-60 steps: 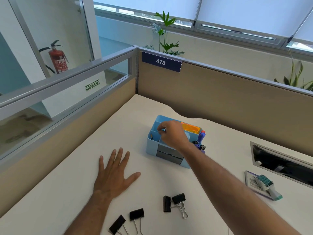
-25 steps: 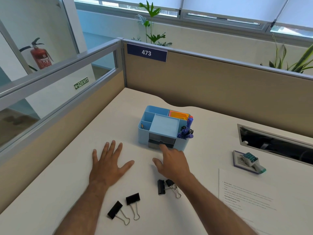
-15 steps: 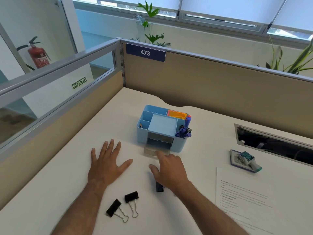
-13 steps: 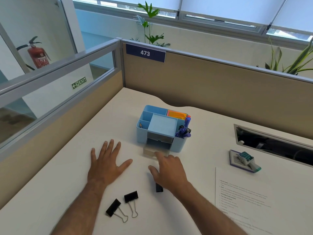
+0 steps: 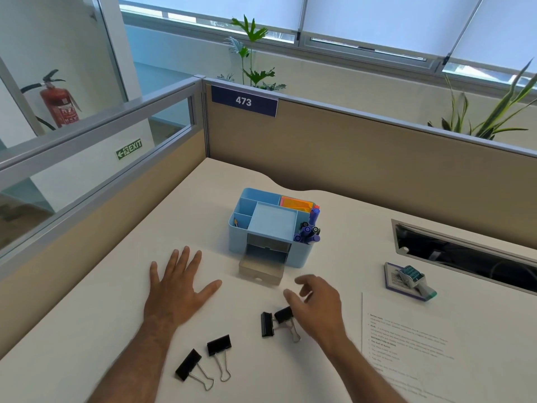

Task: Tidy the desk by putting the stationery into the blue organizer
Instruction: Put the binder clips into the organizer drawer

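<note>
The blue organizer [image 5: 271, 225] stands at the middle of the white desk [image 5: 116, 301], its clear drawer [image 5: 261, 269] pulled out toward six o'clock and showing nothing inside. Four black binder clips wait on the desk: one pair [image 5: 276, 322] just at six o'clock from the drawer, partly under the right hand, and another pair [image 5: 205, 360] well apart at about seven o'clock from the organizer. The right hand [image 5: 316, 303] hovers over the nearer pair with fingers loosely curled and spread, holding nothing; whether it touches a clip I cannot tell. The left hand [image 5: 177, 289] lies flat on the desk, fingers straight and splayed, at eight o'clock from the organizer. These clips look light, rigid and smooth, so they should slide on the desktop rather than resist. The wire handles flip loosely and make a poor hold; the better grip is likely a pinch across the black spring body, thumb on one face and fingertip on the other. Nothing here seems fragile, and the open drawer looks wide enough to drop them in.
</note>
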A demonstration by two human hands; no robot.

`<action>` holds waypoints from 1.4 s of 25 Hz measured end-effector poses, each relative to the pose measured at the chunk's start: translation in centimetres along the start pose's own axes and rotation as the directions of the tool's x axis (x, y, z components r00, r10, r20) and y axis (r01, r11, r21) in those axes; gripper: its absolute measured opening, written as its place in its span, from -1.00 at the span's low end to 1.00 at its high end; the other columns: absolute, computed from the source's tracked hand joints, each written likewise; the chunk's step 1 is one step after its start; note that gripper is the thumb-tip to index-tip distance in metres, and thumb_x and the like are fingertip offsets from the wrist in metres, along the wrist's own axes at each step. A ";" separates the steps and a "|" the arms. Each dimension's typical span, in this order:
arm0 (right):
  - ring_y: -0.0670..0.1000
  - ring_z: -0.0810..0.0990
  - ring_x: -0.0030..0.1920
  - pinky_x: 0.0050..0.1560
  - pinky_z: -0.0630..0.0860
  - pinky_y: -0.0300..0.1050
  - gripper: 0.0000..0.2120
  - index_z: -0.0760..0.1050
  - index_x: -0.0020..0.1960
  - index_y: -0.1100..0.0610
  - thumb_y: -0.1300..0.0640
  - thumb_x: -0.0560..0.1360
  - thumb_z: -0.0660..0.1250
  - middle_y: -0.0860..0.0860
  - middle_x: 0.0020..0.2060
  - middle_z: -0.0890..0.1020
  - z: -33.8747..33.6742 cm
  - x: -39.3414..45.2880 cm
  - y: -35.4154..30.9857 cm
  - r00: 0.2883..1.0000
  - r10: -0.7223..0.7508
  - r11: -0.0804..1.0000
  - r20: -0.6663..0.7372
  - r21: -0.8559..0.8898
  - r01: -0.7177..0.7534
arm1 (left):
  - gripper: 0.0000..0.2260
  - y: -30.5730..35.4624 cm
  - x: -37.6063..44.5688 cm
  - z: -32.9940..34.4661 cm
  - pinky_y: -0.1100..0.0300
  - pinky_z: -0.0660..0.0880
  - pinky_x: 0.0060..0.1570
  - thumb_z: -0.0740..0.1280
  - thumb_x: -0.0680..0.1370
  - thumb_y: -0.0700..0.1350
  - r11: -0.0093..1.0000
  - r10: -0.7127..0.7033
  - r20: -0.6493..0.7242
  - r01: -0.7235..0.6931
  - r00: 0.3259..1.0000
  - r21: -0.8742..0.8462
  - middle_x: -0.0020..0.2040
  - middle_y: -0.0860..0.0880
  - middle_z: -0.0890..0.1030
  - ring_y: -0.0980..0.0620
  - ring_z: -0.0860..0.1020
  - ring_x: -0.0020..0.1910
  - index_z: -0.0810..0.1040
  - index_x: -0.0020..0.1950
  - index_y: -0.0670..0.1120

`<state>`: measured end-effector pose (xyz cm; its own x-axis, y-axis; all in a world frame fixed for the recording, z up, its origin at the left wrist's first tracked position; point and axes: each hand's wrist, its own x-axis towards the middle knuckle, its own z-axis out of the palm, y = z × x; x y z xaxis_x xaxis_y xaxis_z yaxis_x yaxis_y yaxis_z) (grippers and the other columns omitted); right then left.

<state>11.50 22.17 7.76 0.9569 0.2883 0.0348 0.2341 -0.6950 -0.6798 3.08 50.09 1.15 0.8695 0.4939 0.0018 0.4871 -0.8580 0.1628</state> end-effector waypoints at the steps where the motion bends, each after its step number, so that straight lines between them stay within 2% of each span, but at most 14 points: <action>1: -0.15 0.52 -0.14 -0.16 0.38 -0.34 -0.65 0.55 0.14 0.02 -0.11 0.43 0.43 -0.12 -0.13 0.57 0.0 -0.5 0.6 0.999 0.026 0.999 0.024 -0.026 -0.025 | -0.07 0.0 0.0 0.0 -0.22 -0.17 0.48 -0.29 0.32 0.58 1.000 0.001 -0.007 -0.001 1.000 -0.010 0.62 0.04 -0.04 0.04 -0.10 0.59 -0.01 0.59 0.13; 6: -0.13 0.51 -0.12 -0.15 0.42 -0.29 -0.53 0.53 0.01 -0.04 -0.37 0.32 0.38 -0.13 -0.09 0.53 1.3 -1.5 1.2 0.993 0.060 0.978 0.103 -0.205 -0.038 | -0.04 0.2 -0.2 -0.5 -0.20 -0.19 0.48 -0.34 0.29 0.58 1.000 -0.003 0.016 0.004 1.000 -0.009 0.62 0.05 -0.05 0.04 -0.12 0.59 -0.01 0.59 0.14; 9: -0.11 0.49 -0.15 -0.16 0.48 -0.25 -0.58 0.52 -0.09 -0.05 -0.37 0.31 0.38 -0.14 -0.16 0.50 1.8 -1.5 0.8 0.992 0.047 0.965 0.120 -0.263 -0.013 | -0.07 0.2 -0.2 -0.7 -0.17 -0.23 0.48 -0.26 0.31 0.59 0.999 -0.013 0.041 0.015 0.999 -0.040 0.62 0.07 -0.04 0.06 -0.13 0.58 0.02 0.58 0.15; 12: -0.12 0.50 -0.08 -0.09 0.45 -0.28 -0.58 0.56 0.04 -0.05 -0.30 0.34 0.41 -0.15 -0.10 0.56 1.5 -1.5 0.9 0.996 0.000 0.976 0.088 -0.219 0.020 | -0.19 0.2 -0.4 -0.8 -0.12 -0.11 0.50 -0.09 0.39 0.54 0.979 -0.025 -0.032 0.018 0.999 -0.202 0.55 0.08 0.25 0.05 0.10 0.56 0.30 0.49 0.14; 15: -0.16 0.53 -0.11 -0.10 0.39 -0.37 -0.57 0.58 0.13 -0.01 -0.17 0.34 0.49 -0.19 -0.09 0.60 1.1 -1.1 0.6 0.995 -0.100 0.994 0.002 -0.034 0.100 | -0.55 2.4 -1.5 -2.6 -0.04 0.50 0.20 0.27 0.47 0.33 0.798 -0.134 -0.230 -0.033 0.964 -0.602 0.06 0.10 0.67 0.04 0.58 0.13 0.64 0.09 0.03; 17: -0.19 0.55 -0.14 -0.12 0.43 -0.41 -0.58 0.59 0.14 -0.02 -0.09 0.33 0.54 -0.19 -0.09 0.59 1.0 -0.5 0.0 0.975 -0.218 0.973 -0.037 0.074 0.221 | -0.92 5.8 -2.6 -4.8 0.05 0.61 -0.05 0.43 0.50 0.04 0.619 -0.115 -0.139 -0.039 0.983 -0.785 -0.18 0.13 0.69 0.15 0.62 -0.13 0.67 -0.09 0.06; 18: -0.18 0.55 -0.13 -0.11 0.47 -0.38 -0.58 0.58 0.16 -0.02 -0.07 0.34 0.54 -0.18 -0.06 0.59 1.0 -0.3 -0.4 0.957 -0.289 0.951 -0.035 0.101 0.291 | -0.98 7.5 -3.0 -5.8 0.08 0.62 -0.12 0.45 0.50 -0.02 0.548 -0.053 -0.076 -0.035 0.996 -0.836 -0.23 0.10 0.69 0.13 0.63 -0.19 0.67 -0.13 0.07; 20: -0.17 0.55 -0.07 -0.05 0.53 -0.30 -0.55 0.54 0.22 -0.03 -0.06 0.37 0.52 -0.15 0.01 0.61 1.0 0.1 -1.2 0.909 -0.417 0.903 -0.014 0.111 0.416 | -0.96 10.2 -3.2 -7.2 0.08 0.64 -0.15 0.48 0.47 -0.01 0.431 0.093 0.061 0.015 0.994 -0.902 -0.22 0.03 0.71 0.07 0.67 -0.22 0.69 -0.11 0.07; 22: -0.17 0.55 -0.03 -0.02 0.55 -0.24 -0.54 0.50 0.25 -0.04 -0.08 0.40 0.50 -0.13 0.04 0.63 0.9 0.4 -1.7 0.867 -0.499 0.861 -0.015 0.101 0.498 | -0.87 11.6 -3.0 -7.9 0.05 0.66 -0.07 0.51 0.46 -0.05 0.413 0.189 0.151 0.061 0.970 -0.909 -0.16 0.01 0.73 0.06 0.70 -0.15 0.69 -0.01 0.02; 25: -0.18 0.54 0.01 0.02 0.55 -0.26 -0.43 0.40 0.33 -0.09 -0.16 0.38 0.48 -0.12 0.10 0.63 0.7 0.7 -1.8 0.856 -0.517 0.853 -0.002 0.086 0.515 | -0.81 11.8 -2.4 -8.2 -0.02 0.65 -0.02 0.53 0.43 -0.14 0.382 0.196 0.208 0.121 0.958 -0.916 -0.13 -0.02 0.73 0.02 0.71 -0.11 0.68 0.03 -0.06; 28: -0.19 0.51 0.09 0.09 0.46 -0.35 -0.27 0.35 0.41 -0.03 -0.27 0.34 0.45 -0.17 0.17 0.54 0.8 0.4 -0.8 0.907 -0.418 0.898 -0.046 0.130 0.420 | -0.81 11.5 -1.6 -8.5 0.10 0.65 -0.04 0.56 0.39 -0.12 0.434 0.108 0.105 0.048 0.989 -0.899 -0.16 0.01 0.72 0.07 0.68 -0.14 0.68 -0.02 -0.02; 30: -0.18 0.53 0.03 0.01 0.49 -0.32 -0.39 0.44 0.31 -0.01 -0.22 0.35 0.46 -0.17 0.09 0.57 0.9 -0.3 0.9 0.905 -0.415 0.889 -0.092 0.173 0.425 | -0.81 11.4 -0.9 -8.8 0.29 0.61 -0.09 0.56 0.40 -0.10 0.536 0.083 -0.039 -0.077 0.996 -0.840 -0.14 0.08 0.70 0.15 0.65 -0.15 0.68 -0.02 0.00; 33: -0.13 0.51 0.04 0.02 0.51 -0.10 -0.52 0.50 0.23 -0.02 -0.15 0.37 0.45 -0.14 0.05 0.57 1.5 -1.3 3.1 0.843 -0.530 0.848 0.091 0.049 0.528 | -0.77 11.6 0.4 -8.8 0.37 0.56 -0.03 0.52 0.44 -0.09 0.722 0.231 -0.181 -0.293 0.956 -0.627 -0.01 0.07 0.67 0.15 0.61 -0.07 0.65 0.08 -0.02; 35: -0.09 0.48 0.01 -0.01 0.47 -0.04 -0.56 0.53 0.20 -0.04 -0.17 0.37 0.41 -0.14 0.01 0.55 2.1 -1.4 3.9 0.802 -0.559 0.813 0.209 -0.051 0.580 | -0.76 12.1 1.2 -8.5 0.28 0.55 0.08 0.48 0.49 -0.08 0.808 0.355 -0.144 -0.381 0.924 -0.450 0.08 0.02 0.65 0.09 0.59 0.03 0.63 0.15 -0.02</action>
<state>10.69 20.39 3.49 0.6005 0.7580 0.2547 0.7544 -0.4314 -0.4947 9.33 41.55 11.49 0.9645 0.1714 0.2011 0.0254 -0.8178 0.5750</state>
